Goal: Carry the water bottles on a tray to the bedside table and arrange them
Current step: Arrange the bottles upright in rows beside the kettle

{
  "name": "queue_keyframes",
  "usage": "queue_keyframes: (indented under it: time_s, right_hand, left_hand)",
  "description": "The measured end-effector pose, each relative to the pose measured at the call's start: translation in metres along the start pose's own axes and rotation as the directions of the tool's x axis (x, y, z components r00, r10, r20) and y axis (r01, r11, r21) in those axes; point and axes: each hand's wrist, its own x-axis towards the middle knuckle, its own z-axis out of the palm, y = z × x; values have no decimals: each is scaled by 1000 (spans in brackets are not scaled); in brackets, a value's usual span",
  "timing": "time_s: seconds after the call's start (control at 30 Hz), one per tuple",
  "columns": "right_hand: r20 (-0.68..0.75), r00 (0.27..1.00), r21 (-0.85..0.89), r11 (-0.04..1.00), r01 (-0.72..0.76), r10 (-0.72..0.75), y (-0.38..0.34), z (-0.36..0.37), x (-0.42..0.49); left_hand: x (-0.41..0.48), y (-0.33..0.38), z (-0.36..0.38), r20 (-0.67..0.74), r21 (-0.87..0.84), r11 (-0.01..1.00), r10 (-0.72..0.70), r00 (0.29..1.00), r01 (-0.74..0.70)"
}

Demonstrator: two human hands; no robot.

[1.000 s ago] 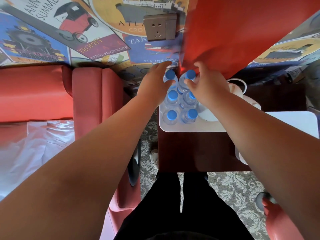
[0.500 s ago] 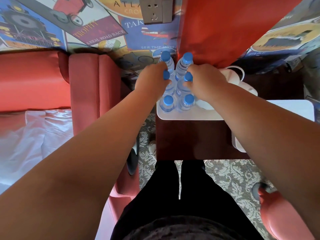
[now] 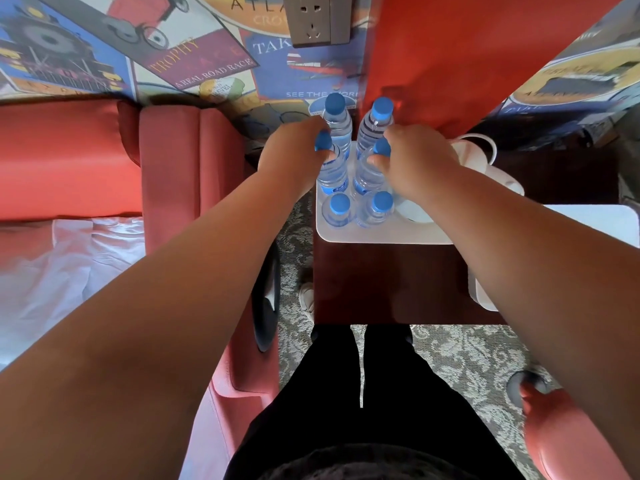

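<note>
2 bare arms are stretched forward and drawn together ahead of the body. The left hand (image 3: 294, 150) is curled round the neck of the left middle bottle (image 3: 333, 173), fingers (image 3: 327, 155) wrapped below its cap. The right hand (image 3: 420, 161) is closed likewise round the right middle bottle (image 3: 367, 174), knuckles turned upward.

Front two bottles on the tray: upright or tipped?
Upright. The front-left bottle and front-right bottle stand on the white tray, tops facing the overhead camera.

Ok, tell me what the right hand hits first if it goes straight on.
Probably the far right bottle, just beyond the middle bottle that the right hand grips; depth is unclear.
</note>
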Motion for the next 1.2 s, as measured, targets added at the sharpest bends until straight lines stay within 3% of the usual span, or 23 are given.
queue_keyframes:
  time_s: [0.4, 0.9, 1.0, 1.07, 1.13, 1.2]
  right_hand:
    - [-62, 993, 14, 995, 101, -100, 3, 8, -2]
    - [-65, 998, -4, 1000, 23, -23, 5, 13, -18]
    - [-158, 987, 102, 995, 21, -5, 6, 13, -36]
    - [-204, 977, 145, 985, 98, -67, 9, 18, -54]
    - [-144, 974, 112, 975, 190, -174, 13, 26, -69]
    - [-61, 974, 78, 971, 225, -220, 18, 37, -79]
  left_hand:
    - [-2, 10, 9, 101, 37, 996, 71, 992, -75]
    - [-20, 8, 10, 116, -29, 997, 78, 990, -75]
    - [-36, 8, 14, 65, -148, 988, 60, 996, -50]
    - [-56, 7, 18, -27, -208, 976, 63, 998, -67]
    - [-79, 5, 26, -119, -236, 966, 81, 990, -108]
    - [-100, 4, 34, -120, -232, 966, 86, 989, -113]
